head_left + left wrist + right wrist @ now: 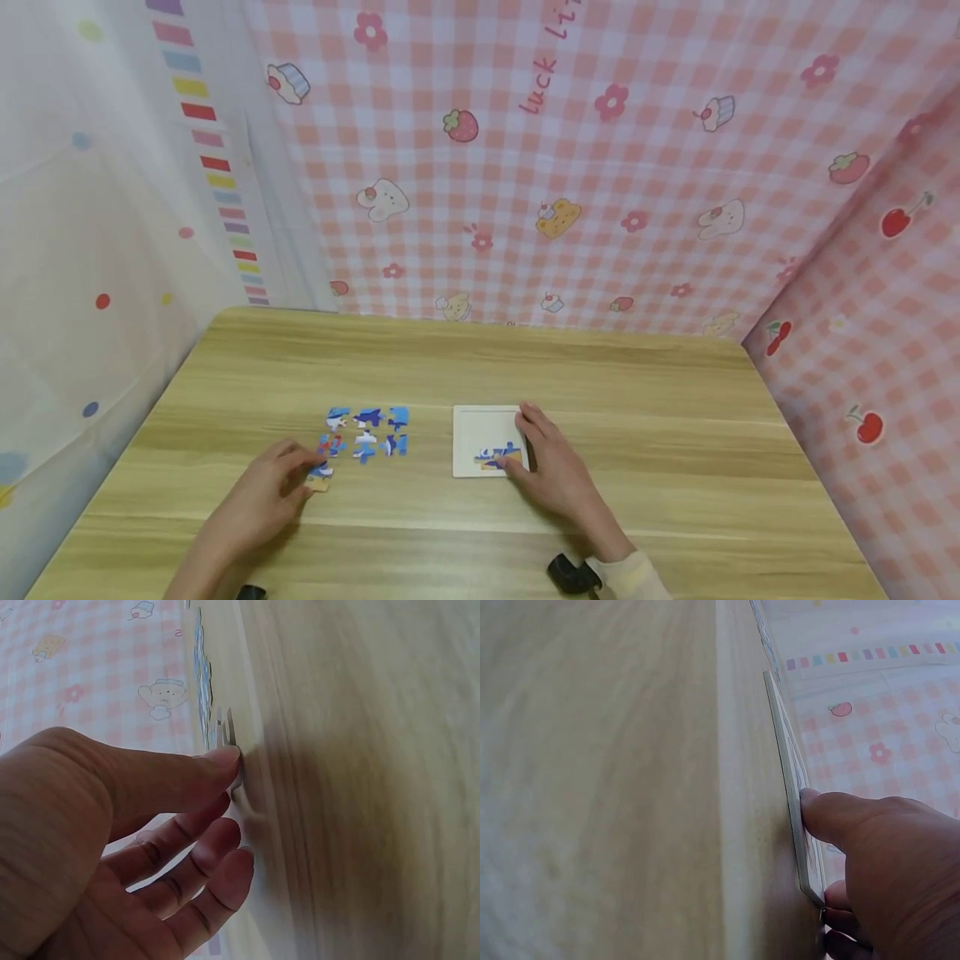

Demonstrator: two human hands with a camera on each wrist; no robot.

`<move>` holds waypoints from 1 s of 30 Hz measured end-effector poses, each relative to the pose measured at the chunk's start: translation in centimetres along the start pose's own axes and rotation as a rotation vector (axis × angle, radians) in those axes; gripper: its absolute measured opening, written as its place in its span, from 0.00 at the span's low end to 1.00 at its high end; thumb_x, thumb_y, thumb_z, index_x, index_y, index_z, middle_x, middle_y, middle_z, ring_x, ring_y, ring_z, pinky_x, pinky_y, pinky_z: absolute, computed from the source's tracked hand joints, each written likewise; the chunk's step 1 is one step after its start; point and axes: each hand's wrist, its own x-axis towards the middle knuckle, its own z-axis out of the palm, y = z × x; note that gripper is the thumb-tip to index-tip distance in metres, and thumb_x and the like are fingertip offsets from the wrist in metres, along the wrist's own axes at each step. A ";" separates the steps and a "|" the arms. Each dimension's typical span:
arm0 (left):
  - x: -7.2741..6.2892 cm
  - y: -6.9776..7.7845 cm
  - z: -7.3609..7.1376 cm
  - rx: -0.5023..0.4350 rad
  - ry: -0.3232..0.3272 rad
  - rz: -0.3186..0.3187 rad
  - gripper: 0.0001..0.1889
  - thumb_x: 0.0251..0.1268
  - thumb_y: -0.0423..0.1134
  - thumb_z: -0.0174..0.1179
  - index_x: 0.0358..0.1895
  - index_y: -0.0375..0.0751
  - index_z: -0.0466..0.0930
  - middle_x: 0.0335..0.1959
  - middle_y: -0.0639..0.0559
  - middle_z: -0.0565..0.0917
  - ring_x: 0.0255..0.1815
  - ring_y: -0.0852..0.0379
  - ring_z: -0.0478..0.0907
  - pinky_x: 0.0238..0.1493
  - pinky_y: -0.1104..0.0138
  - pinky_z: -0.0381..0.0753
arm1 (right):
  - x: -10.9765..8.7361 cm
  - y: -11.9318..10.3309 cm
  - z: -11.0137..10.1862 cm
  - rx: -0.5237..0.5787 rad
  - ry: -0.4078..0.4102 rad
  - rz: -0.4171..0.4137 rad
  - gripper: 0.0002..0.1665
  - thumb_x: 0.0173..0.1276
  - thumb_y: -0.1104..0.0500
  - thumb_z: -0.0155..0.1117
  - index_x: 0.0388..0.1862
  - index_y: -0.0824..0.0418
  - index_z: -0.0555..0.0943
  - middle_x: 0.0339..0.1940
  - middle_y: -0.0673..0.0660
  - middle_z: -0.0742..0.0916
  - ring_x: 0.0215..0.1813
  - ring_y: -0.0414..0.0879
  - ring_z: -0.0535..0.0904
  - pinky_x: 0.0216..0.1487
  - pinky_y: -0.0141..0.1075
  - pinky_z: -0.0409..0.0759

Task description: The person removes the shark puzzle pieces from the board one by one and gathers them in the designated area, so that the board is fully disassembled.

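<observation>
At the left of the table, my left hand (258,493) pinches a jigsaw puzzle piece (320,482) in blue, white and tan. In the left wrist view the thumb lies against that thin piece (230,727), seen edge-on. Several loose blue puzzle pieces (367,417) lie in rows just beyond this hand. My right hand (558,472) holds a square white puzzle tray (471,427) by its right side. Its thumb (829,814) presses on the face while the other fingers are at the edge. A few joined pieces (513,455) sit in the tray's lower right, partly under the thumb.
The wooden table (420,542) carries the tray and the pieces. A pink checked cloth (510,167) hangs behind it, and pale dotted cloth (82,250) hangs at the left. Black wrist gear (572,573) shows by the right forearm.
</observation>
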 end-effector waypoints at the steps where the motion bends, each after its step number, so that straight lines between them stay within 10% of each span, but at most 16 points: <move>1: 0.0 0.0 0.0 0.000 -0.003 -0.005 0.19 0.52 0.24 0.71 0.49 0.40 0.86 0.41 0.55 0.80 0.39 0.62 0.74 0.38 0.69 0.79 | 0.0 0.0 0.0 0.001 0.001 0.000 0.45 0.69 0.43 0.69 0.76 0.65 0.68 0.83 0.58 0.65 0.83 0.55 0.59 0.78 0.55 0.65; 30: 0.1 -0.4 -0.7 -0.003 -0.090 -0.107 0.13 0.58 0.33 0.73 0.46 0.43 0.86 0.42 0.55 0.78 0.40 0.59 0.74 0.39 0.70 0.78 | 0.0 0.0 0.0 0.007 -0.001 0.007 0.45 0.69 0.43 0.69 0.76 0.64 0.69 0.83 0.56 0.66 0.84 0.54 0.58 0.78 0.54 0.66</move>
